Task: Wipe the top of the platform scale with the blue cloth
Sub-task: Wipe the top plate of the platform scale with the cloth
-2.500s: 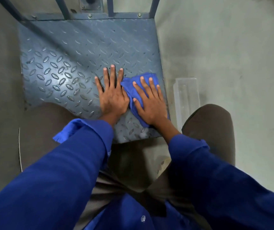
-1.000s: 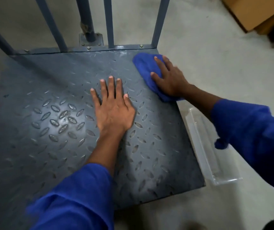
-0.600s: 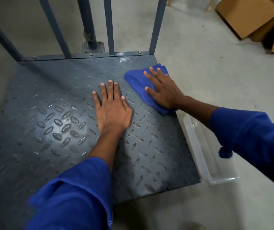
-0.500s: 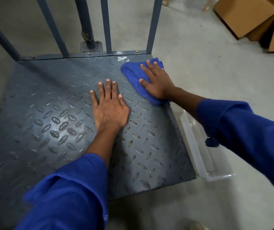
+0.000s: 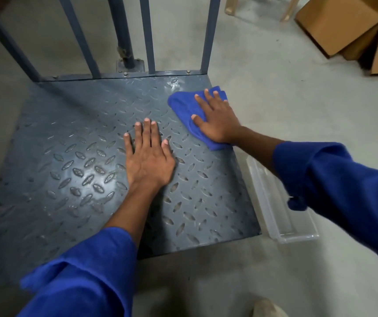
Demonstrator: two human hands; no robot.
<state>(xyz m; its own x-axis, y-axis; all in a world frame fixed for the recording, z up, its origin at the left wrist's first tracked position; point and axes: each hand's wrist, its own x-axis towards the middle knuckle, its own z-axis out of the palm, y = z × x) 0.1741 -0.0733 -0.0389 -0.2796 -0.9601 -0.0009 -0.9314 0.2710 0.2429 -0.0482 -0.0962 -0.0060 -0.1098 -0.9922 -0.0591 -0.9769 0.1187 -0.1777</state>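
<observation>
The right hand (image 5: 215, 121) lies open and flat on the blue cloth (image 5: 184, 107), upper right of the platform scale (image 5: 73, 175). The left hand (image 5: 148, 159), open, braces at centre. Better to press evenly and overlap strokes toward the unwiped left side.

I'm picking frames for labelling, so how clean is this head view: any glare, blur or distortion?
Head view: a soft glare patch on the grey diamond-tread scale platform, left of the flat left hand; slight motion blur on the right hand pressing the blue cloth; wide-angle bending in the blue-grey upright rails; near sleeves soft.
</observation>
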